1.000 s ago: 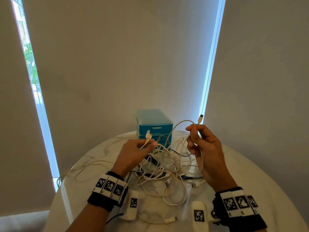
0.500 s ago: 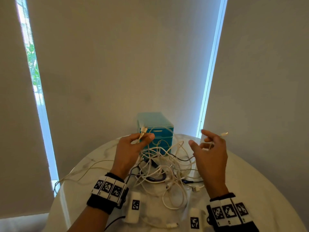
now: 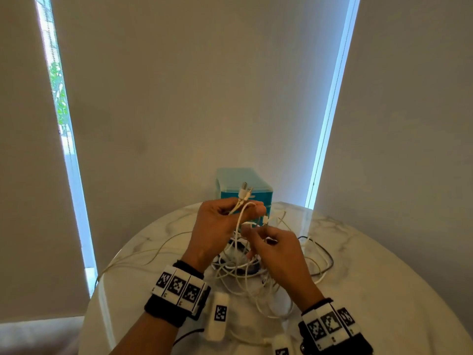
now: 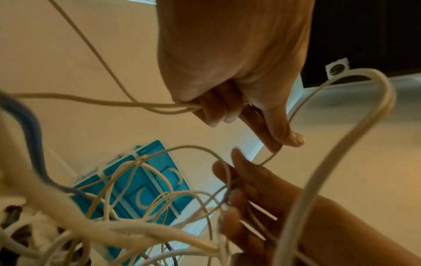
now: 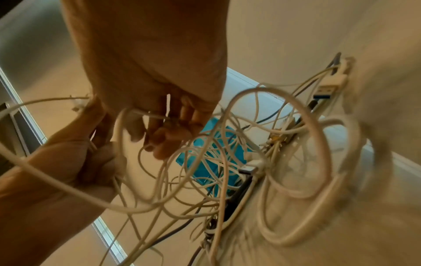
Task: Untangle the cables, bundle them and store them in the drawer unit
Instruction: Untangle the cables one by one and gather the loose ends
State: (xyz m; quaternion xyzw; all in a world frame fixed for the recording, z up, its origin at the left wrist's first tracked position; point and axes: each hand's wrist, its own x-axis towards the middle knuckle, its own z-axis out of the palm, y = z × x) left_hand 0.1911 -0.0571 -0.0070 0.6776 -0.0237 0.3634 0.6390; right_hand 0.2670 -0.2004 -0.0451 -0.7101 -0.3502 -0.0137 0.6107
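head view: the left hand [image 3: 217, 226] is raised over the round marble table [image 3: 384, 290], its fingers [image 3: 257, 208] curled and pinching white cable ends whose plugs [image 3: 245, 191] stick up above the knuckles. the right hand [image 3: 279, 254] sits just below and beside it, fingers bent around thin white strands. under both hands the tangle of cables [image 3: 245, 275] lies in a loose heap on the table, mostly white with a dark one looping out to the right. the teal drawer unit [image 3: 258, 187] stands at the far edge of the table behind the hands, drawers closed as far as can be seen. pale blinds [image 3: 192, 98] fill the background, with bright window strips at either side.

left wrist view: the left hand [image 4: 234, 72] has its fingers [image 4: 216, 111] folded down on a pair of white strands, thumb and forefinger pressed together on another thin strand. the right hand [image 4: 262, 194] comes in from below, fingers threaded among the cables [image 4: 136, 232]. the drawer unit [image 4: 145, 185] shows behind the loops.

right wrist view: blurred. the right hand [image 5: 154, 72] has its fingers [image 5: 173, 136] curled with thin white strands running between them. the left hand [image 5: 91, 162] grips cable at lower left. loops of cables [image 5: 273, 162] cross in front of the drawer unit [image 5: 212, 162].
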